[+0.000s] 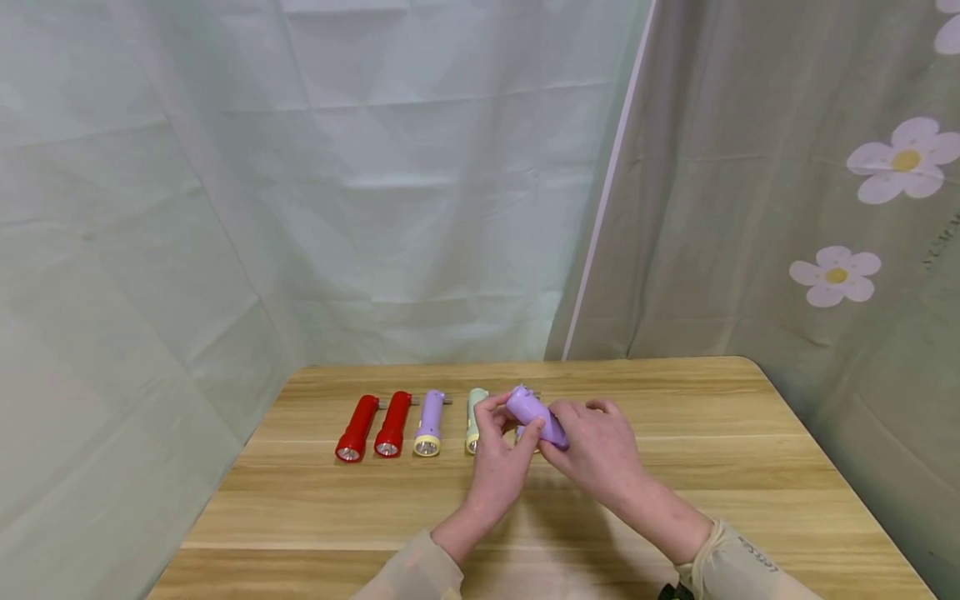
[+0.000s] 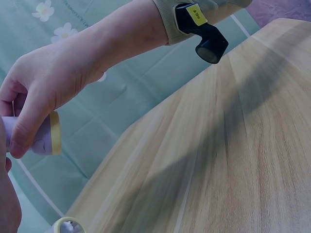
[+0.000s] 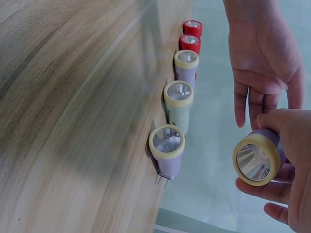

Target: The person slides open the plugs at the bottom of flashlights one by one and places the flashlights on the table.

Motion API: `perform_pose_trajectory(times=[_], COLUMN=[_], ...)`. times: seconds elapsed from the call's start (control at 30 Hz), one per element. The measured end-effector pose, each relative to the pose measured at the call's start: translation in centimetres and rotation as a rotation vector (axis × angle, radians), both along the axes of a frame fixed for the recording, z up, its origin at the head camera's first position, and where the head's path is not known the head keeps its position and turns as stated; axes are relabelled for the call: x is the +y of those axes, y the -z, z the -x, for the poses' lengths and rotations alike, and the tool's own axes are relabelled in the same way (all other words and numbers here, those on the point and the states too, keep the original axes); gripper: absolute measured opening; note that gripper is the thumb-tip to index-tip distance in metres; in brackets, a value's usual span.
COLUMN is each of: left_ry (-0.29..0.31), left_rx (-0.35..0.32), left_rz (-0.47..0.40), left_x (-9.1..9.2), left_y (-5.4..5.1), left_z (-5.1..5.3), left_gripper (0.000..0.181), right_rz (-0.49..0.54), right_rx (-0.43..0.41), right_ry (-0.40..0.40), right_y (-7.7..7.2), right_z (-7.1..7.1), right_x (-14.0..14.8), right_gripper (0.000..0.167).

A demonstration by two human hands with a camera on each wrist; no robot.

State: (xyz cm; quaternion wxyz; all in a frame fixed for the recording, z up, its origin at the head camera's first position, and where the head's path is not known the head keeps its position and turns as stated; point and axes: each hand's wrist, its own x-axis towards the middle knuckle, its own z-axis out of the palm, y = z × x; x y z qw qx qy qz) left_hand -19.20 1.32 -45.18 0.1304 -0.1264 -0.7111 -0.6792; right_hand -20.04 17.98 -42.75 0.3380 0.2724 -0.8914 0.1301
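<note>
My right hand (image 1: 600, 446) grips a purple flashlight (image 1: 527, 407) with a pale yellow head ring, raised over the table. In the right wrist view its lens (image 3: 255, 162) faces the camera. At the tail end my left hand (image 1: 498, 467) pinches the same flashlight between thumb and fingers. Below the hands stands another purple flashlight (image 3: 169, 165), mostly hidden in the head view; metal prongs show beside it. To its left come a pale green flashlight (image 1: 477, 408), a purple one (image 1: 431, 417) and two red ones, the nearer red flashlight (image 1: 393, 421) and the outer red flashlight (image 1: 358, 427).
The flashlights form a row along the back part of the wooden table (image 1: 337, 517). Pale curtains (image 1: 450, 208) hang behind and beside it, some with flower prints (image 1: 836, 276). A black device (image 2: 211, 46) is strapped to the right wrist.
</note>
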Motion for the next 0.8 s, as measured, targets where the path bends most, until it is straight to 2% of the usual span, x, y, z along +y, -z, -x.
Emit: perform_pose_trajectory(times=[0.8], left_ry=[0.023], left_rx=[0.005], left_rz=[-0.003], left_x=[-0.20], left_y=[0.08], left_z=[-0.20], left_gripper=[0.052], right_rz=[-0.003], right_rx=[0.029], right_ry=[-0.023], right_y=[0.19], right_z=[0.02], right_x=[-0.19], right_gripper=[0.032])
